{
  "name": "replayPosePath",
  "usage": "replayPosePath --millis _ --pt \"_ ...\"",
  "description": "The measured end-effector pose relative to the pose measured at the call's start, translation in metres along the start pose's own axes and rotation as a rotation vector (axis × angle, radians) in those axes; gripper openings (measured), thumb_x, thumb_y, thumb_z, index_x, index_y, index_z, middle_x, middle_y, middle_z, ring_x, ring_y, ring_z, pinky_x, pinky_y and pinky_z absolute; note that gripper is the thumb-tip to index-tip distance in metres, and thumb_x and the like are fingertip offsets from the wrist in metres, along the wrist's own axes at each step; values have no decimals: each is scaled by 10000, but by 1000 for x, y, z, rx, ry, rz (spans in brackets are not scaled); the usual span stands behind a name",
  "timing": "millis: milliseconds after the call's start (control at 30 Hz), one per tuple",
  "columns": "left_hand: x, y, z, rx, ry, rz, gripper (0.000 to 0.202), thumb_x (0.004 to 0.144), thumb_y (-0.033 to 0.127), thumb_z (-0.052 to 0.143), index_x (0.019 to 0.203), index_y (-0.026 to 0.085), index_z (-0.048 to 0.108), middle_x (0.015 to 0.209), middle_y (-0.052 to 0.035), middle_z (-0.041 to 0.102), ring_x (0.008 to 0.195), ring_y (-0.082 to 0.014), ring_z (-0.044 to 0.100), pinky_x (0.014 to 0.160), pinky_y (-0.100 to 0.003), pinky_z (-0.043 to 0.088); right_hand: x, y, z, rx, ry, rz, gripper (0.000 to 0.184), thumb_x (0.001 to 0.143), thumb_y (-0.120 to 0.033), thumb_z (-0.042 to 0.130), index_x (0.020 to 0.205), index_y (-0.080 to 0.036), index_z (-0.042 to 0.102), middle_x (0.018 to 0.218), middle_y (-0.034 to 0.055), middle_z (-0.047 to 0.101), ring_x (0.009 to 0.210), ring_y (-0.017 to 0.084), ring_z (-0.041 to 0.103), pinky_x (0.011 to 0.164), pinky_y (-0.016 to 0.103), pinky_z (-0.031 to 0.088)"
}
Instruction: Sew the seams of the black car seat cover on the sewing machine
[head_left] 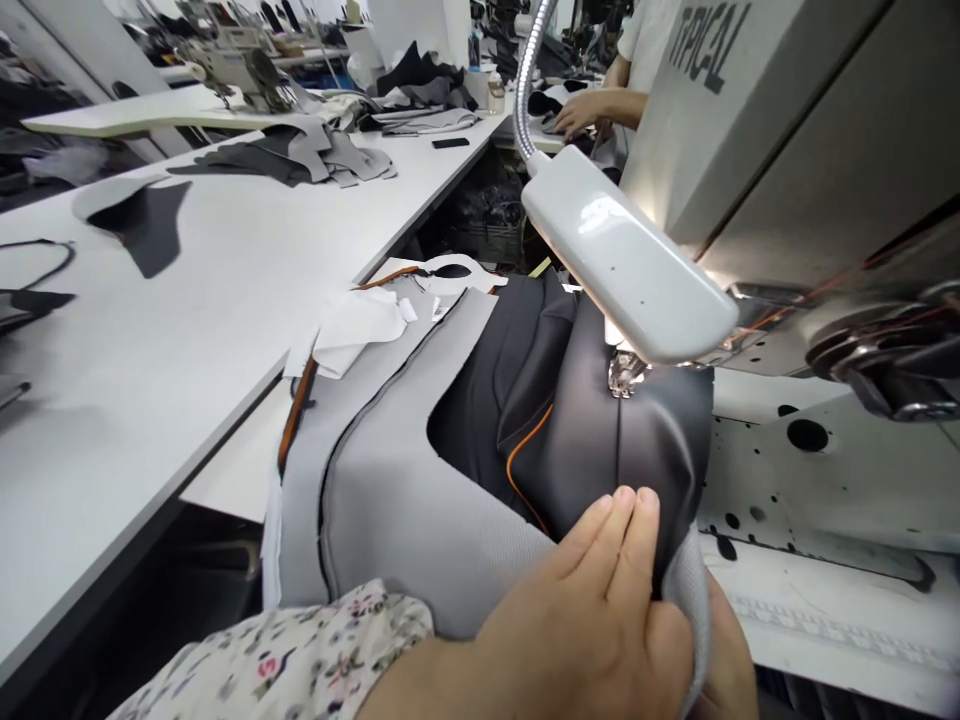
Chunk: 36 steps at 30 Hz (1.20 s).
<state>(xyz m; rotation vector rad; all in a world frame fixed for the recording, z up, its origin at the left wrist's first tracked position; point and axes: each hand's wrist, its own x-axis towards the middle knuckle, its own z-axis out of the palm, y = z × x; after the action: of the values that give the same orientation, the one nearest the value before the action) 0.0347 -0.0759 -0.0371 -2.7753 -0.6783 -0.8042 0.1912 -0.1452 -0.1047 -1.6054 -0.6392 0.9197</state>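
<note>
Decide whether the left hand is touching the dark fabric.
Touching. The head view shows the left hand pressing its fingertips directly onto the dark fabric, with no gap between them.

"What sort of place is this?"
"A sewing workshop: a row of industrial sewing machines [240, 75], long white worktables [187, 300], and piles of cut grey and black fabric panels [292, 155]."

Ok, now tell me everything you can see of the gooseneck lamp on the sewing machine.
The gooseneck lamp has a long, glossy white head, plastic-looking and marked with a few dark specks. Its ribbed silver metal neck curves down from above. The head tilts downward, its underside glowing, just above the presser foot and dark fabric, apparently touching neither.
</note>
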Motion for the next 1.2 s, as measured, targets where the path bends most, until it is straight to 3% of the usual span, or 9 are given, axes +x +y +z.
replayPosePath --millis 133,233,367,600,800,1033,1200 --pt "4 -5 4 -16 -14 3 30 889 156 519 866 145 535 1362 -308 638 1302 -352 642 1216 -433 378 7 -20 14 58 -53 115 494 790 -660 749 1068 -254 780 893 48 784 854 261 739 751 346 633" --pt "10 -11 3 -28 -59 10 131 937 242 466 913 137 540 1389 -315 615 1332 -362 618 1225 -428 364 7 -35 31 96 -5 172 509 785 -671 739 1080 -258 780 874 53 781 906 275 744 833 376 630" --pt "19 -19 0 -49 -100 11 235 952 350 467 950 130 549 1411 -317 597 1352 -369 600 1224 -414 373 14 -51 47 81 117 61 482 630 -606 861 963 -264 796 874 42 781 953 281 740 875 362 624" --pt "31 -33 -11 -84 -208 17 384 938 424 529 1056 68 607 1461 -313 556 1419 -383 530 1236 -424 386 32 -75 62 199 57 116 452 533 -497 862 888 -226 790 820 59 774 911 297 738 825 382 639" --pt "41 -46 -16 -132 -173 25 383 1006 331 440 1135 32 640 1368 -258 649 1373 -355 580 1234 -424 390 42 -70 66 327 -51 126 581 583 -479 873 1085 -205 767 974 82 787 925 304 747 869 437 633" --pt "50 -56 5 -169 -95 26 385 1011 250 379 1109 -1 655 1284 -260 676 1298 -366 625 1195 -451 433 58 -68 73 430 -67 86 600 620 -528 893 1104 -211 738 1052 79 779 953 278 745 888 413 626" --pt "41 -56 -5 -105 -76 50 386 1008 251 440 1204 -6 650 1261 -200 692 1291 -336 614 1246 -434 374 45 -50 57 398 -268 106 616 744 -441 853 1287 -251 633 1128 83 767 829 221 743 766 340 618"
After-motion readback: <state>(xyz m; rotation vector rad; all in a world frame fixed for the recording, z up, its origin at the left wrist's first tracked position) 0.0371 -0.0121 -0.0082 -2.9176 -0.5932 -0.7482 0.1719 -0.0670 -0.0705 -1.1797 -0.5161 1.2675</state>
